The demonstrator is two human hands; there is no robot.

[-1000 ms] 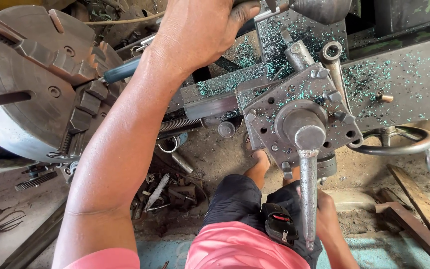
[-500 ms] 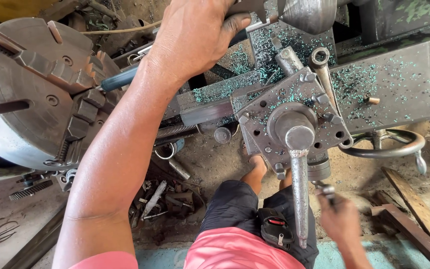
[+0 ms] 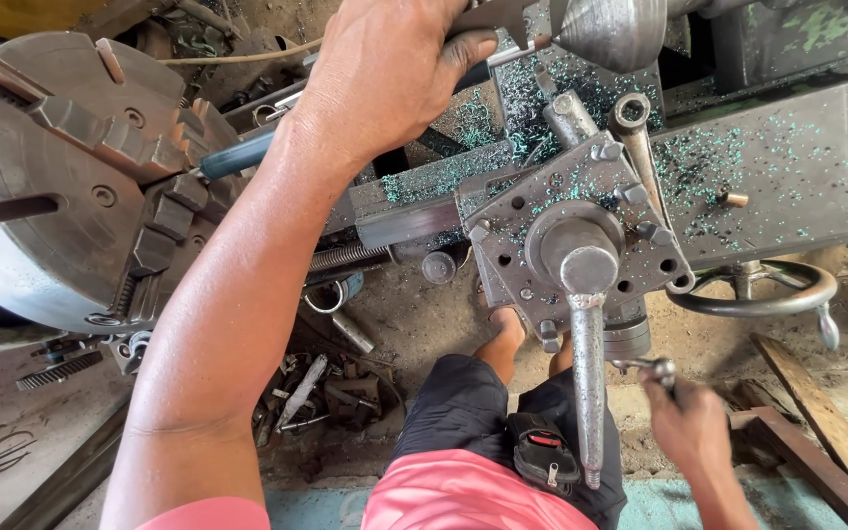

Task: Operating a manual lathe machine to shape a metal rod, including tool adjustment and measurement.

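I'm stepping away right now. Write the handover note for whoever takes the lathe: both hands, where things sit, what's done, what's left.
Left hand: stretched out over the lathe carriage, closed on a dark part near the tailstock cone; what it grips is hidden.
Right hand: low by the apron, fingers on the small crank handle.
Tool post: on the carriage, its long lever pointing toward the person.
Ring spanner: lying on the tool post.
Chuck: at left, no workpiece visible.
Done: green swarf shows earlier cutting.
Left: cannot tell from this view.
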